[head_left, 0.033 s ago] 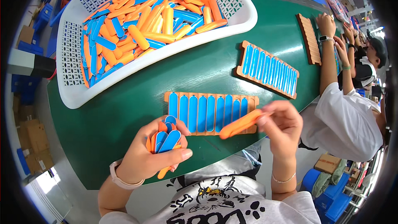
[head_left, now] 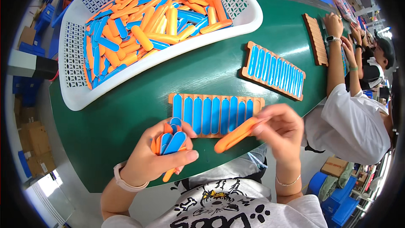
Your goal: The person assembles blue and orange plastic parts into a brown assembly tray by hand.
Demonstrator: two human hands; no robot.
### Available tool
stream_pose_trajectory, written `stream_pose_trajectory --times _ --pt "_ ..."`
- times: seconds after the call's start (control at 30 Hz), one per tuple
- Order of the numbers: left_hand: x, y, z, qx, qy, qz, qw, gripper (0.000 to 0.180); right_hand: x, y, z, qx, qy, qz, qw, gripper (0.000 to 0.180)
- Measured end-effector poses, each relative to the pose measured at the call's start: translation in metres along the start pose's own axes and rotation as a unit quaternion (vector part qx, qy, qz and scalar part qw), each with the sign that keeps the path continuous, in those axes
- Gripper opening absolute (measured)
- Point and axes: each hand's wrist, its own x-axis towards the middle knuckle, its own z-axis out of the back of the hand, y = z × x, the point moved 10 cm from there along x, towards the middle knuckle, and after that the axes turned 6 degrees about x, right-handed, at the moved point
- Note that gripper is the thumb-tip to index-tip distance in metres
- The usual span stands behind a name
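My left hand (head_left: 162, 152) is closed round a bunch of flat, round-ended strips (head_left: 174, 142), some showing blue faces and others orange. Between the fingertips of my right hand (head_left: 280, 131) are orange strips (head_left: 234, 137), apparently two pressed together, slanting down to the left. Both hands are at the near side of a grooved brown tray (head_left: 211, 135), where a row of blue strips (head_left: 206, 116) lies side by side. The right end of that tray is partly behind the strips and my right hand.
A white perforated basket (head_left: 158, 57) heaped with orange and blue strips stands at the back left. Another filled grooved tray (head_left: 272, 85) lies on the green table (head_left: 126, 122) to the right. Beyond it, a co-worker's hand (head_left: 333, 25) is beside a third tray (head_left: 315, 38).
The orange strips in my right hand have moved slightly left and toward me, tilting more steeply. My left hand keeps its bunch, almost still.
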Motion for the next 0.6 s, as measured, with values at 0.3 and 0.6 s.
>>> stream_pose_trajectory --times 0.3,0.6 --pt "-0.005 -0.006 0.001 0.053 -0.028 0.000 0.998 0.029 0.010 -0.028 -0.064 0.062 0.133 -0.126 0.981 0.026" --pt "-0.007 -0.006 -0.005 0.084 0.009 0.001 0.996 0.032 -0.002 -0.022 -0.078 0.163 0.228 -0.051 0.959 0.024"
